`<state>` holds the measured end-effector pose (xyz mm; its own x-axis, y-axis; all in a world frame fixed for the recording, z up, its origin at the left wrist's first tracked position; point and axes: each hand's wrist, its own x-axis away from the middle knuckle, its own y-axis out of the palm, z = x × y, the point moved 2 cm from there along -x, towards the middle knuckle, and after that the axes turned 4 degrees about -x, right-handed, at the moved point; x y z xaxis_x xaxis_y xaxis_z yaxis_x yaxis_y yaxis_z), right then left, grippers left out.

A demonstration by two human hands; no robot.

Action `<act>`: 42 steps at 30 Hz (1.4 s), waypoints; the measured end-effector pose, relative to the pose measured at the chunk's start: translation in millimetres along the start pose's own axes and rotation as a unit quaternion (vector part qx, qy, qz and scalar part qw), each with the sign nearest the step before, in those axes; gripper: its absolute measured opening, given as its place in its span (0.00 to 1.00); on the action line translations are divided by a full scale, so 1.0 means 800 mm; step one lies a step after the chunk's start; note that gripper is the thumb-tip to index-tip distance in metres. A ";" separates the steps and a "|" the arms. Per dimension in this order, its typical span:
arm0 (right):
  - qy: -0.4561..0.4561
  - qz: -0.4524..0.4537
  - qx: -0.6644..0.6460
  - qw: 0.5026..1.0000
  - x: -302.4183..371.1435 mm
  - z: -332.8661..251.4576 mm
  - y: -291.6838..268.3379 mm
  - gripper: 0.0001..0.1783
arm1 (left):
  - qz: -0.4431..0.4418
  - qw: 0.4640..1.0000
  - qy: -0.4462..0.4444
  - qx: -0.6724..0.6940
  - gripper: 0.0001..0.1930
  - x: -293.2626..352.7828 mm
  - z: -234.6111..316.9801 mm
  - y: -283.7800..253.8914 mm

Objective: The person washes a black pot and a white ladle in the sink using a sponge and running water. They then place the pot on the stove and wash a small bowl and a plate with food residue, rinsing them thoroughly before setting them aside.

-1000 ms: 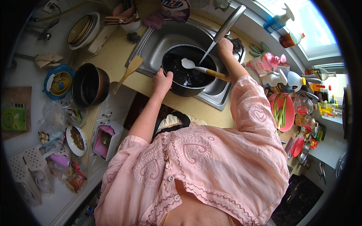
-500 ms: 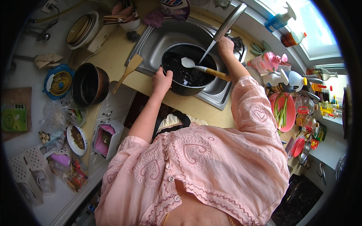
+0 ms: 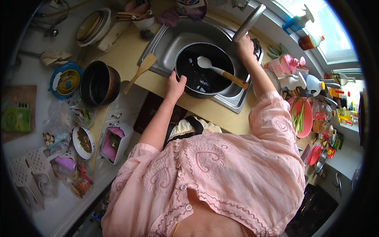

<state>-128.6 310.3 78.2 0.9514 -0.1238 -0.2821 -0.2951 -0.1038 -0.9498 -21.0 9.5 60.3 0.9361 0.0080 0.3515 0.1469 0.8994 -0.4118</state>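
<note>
A dark pot (image 3: pixel 189 89) with water in it sits over the steel sink (image 3: pixel 167 41). Across it lies a spoon (image 3: pixel 204 62) with a white bowl and a wooden handle that rests over the right rim. My left hand (image 3: pixel 175 85) grips the pot's left rim, thumb on the near side. Beyond the pot, my right hand (image 3: pixel 244 47) is closed at the base of the faucet (image 3: pixel 251 23); the faucet's lever is hidden by it. No stream falls from the spout. A wooden spatula (image 3: pixel 143 70) lies on the counter left of the sink.
Left of the sink are a second dark pot (image 3: pixel 99 83), a blue-and-yellow fan (image 3: pixel 66 80), stacked bowls (image 3: pixel 93 27) and a white dish of food (image 3: pixel 83 142). To the right are a pink soap bottle (image 3: pixel 282 63), a pink basin (image 3: pixel 306 124) with green stalks, and several bottles.
The water stream from the faucet into the pot has stopped. Both hands keep their places at the pot rim and faucet. The whole view has shifted slightly.
</note>
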 end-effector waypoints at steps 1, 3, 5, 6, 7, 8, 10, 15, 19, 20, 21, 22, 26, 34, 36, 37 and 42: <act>-0.009 -0.070 -0.029 0.997 0.019 -0.022 -0.023 0.15 | -0.007 1.000 0.005 0.023 0.14 -0.001 -0.005 -0.001; -0.060 -0.137 -0.096 0.984 0.067 -0.053 -0.053 0.20 | -0.016 0.998 0.011 0.066 0.12 -0.003 -0.015 -0.002; -0.088 -0.196 -0.098 0.972 0.123 -0.079 -0.081 0.24 | -0.022 0.995 0.010 0.099 0.12 -0.002 -0.030 -0.005; -0.070 -0.254 -0.060 0.963 0.143 -0.090 -0.102 0.26 | -0.029 0.993 0.014 0.115 0.12 -0.003 -0.036 -0.004; -0.067 -0.316 -0.070 0.944 0.163 -0.083 -0.090 0.28 | -0.035 0.991 0.018 0.131 0.12 -0.004 -0.044 -0.003; -0.096 -0.329 -0.085 0.936 0.178 -0.080 -0.087 0.29 | -0.043 0.988 0.022 0.147 0.12 -0.003 -0.043 -0.003; -0.061 -0.303 -0.035 0.950 0.203 -0.086 -0.085 0.28 | -0.087 0.983 0.008 0.164 0.12 0.002 -0.038 -0.009; -0.056 -0.403 0.019 0.913 0.215 -0.135 -0.151 0.23 | -0.048 0.980 0.185 0.061 0.14 -0.034 -0.081 -0.016; -0.136 -0.394 -0.074 0.906 0.259 -0.165 -0.160 0.21 | -0.074 0.982 0.173 -0.011 0.17 -0.035 -0.066 -0.033; -0.107 -0.396 -0.107 0.905 0.263 -0.179 -0.153 0.22 | -0.068 0.981 0.180 -0.026 0.16 -0.033 -0.065 -0.038; -0.070 -0.355 -0.176 0.915 0.270 -0.186 -0.131 0.20 | -0.085 0.981 0.172 -0.024 0.19 -0.034 -0.068 -0.037; -0.034 -0.310 -0.243 0.919 0.272 -0.190 -0.114 0.18 | -0.110 0.980 0.169 0.000 0.21 -0.030 -0.071 -0.036; 0.443 -0.237 -0.693 0.518 0.267 -0.179 -0.088 0.23 | -0.197 0.954 0.221 0.046 0.38 -0.012 -0.102 -0.023; -0.081 -0.359 -0.169 0.914 0.306 -0.171 -0.142 0.19 | -0.276 0.947 0.130 0.098 0.37 -0.026 -0.094 -0.038; -0.010 -0.405 -0.131 0.905 0.295 -0.205 -0.157 0.18 | -0.261 0.957 0.093 0.085 0.36 -0.008 -0.066 -0.058; -0.021 -0.395 -0.143 0.907 0.298 -0.208 -0.145 0.18 | -0.260 0.960 0.071 0.082 0.35 0.002 -0.058 -0.059; 0.432 -0.258 -0.630 0.592 0.281 -0.213 -0.102 0.21 | -0.317 0.936 0.073 0.137 0.39 0.038 -0.099 -0.034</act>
<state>94.8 123.0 115.5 0.7038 -0.1576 0.6927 -0.3353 -0.9333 0.1283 29.1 -49.2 15.8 0.7250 -0.6071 0.3253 0.6190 0.7815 0.0788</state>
